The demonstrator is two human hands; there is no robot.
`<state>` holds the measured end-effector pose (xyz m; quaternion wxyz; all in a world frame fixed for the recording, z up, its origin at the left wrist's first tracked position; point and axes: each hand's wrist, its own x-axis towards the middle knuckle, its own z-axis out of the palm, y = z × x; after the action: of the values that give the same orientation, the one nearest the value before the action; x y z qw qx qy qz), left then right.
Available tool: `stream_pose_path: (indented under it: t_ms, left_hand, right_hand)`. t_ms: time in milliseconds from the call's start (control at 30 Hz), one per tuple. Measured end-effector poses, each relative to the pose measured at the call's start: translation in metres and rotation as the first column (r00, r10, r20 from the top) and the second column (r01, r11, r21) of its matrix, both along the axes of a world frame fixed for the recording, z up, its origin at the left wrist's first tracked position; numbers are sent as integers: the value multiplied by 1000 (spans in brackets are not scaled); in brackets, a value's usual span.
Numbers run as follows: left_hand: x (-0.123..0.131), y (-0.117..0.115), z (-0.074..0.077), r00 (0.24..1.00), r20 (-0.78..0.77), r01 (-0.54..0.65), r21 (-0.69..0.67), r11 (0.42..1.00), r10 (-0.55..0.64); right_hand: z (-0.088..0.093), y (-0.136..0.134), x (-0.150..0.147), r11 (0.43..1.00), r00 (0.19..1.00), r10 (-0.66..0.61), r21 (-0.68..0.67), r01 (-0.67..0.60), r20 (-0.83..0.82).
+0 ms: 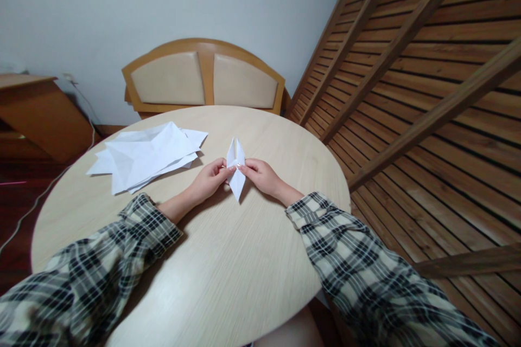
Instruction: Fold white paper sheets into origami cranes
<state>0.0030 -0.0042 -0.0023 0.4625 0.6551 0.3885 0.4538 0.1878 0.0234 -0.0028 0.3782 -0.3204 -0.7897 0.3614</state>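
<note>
Our left hand (209, 178) and right hand (262, 174) are both pinched on the same little thing: a white folded paper (237, 180), one hand per side, thumbs on top near its middle. Holding it from both sides like that probably stops the layers fanning apart, and we'd guess the thumbs are pressing the folds flat. It sits around mid-counter (228, 260), a bit nearer the far edge, with its two split tips aimed that way and the single point facing our near edge. Can't tell if it's actually resting on the surface or just above it.

Loose pile of creased white sheets (148, 154) is over by the far-left edge, apart from the hands, which looks handy for elbow room. Both plaid sleeves (150, 227) come in from the near edge, cuffs pushed clear of the wrists.
</note>
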Motion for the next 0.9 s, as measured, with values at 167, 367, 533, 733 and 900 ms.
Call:
stream_pose_path:
  t_ms: [167, 367, 533, 733, 900]
  left_hand:
    - [1, -2, 2, 999, 19, 32, -26, 999, -31]
    - [0, -4, -2, 982, -143, 124, 11, 992, -122]
    - [0, -6, 0, 961, -253, 144, 100, 985, -114]
    - [2, -4, 3, 997, -50, -50, 116, 992, 56]
    - [0, -3, 5, 993, 26, -117, 140, 983, 115]
  right_hand:
    - [-1, 1, 1, 1000, 1000, -11, -30, 10, -25]
    - [-1, 1, 0, 989, 989, -85, -131, 69, -118]
    - [2, -1, -2, 978, 986, -88, -200, 58, -142]
    - [2, -2, -2, 967, 988, -44, -256, 4, -150]
    - [4, -7, -2, 956, 992, 67, -278, -94, -106]
